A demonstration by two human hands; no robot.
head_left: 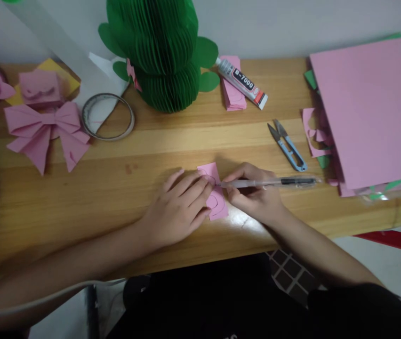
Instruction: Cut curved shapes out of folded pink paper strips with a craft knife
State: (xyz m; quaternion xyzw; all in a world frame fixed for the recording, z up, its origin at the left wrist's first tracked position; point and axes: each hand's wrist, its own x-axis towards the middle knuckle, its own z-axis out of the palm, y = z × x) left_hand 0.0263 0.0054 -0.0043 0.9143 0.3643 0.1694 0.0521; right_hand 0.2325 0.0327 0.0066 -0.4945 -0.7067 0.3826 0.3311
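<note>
Just below centre of the frame, one pink paper strip (218, 203) lies on the counter (172, 146). My left hand (179, 207) presses flat across it, fingers slightly spread, clasping nothing; my right hand (257, 195) has its grip closed around one pen (271, 181), tip at the strip. Handling estimate: light, thin, fairly stiff, easily creased; best held by the edges. Counted: right of centre, one pair of snips (285, 142); upper centre-right, one glue tube (243, 82); upper left, one tape roll (86, 117).

Behind the paper strip (218, 203), the glue tube (243, 80) lies across a paper stack (235, 100).
</note>
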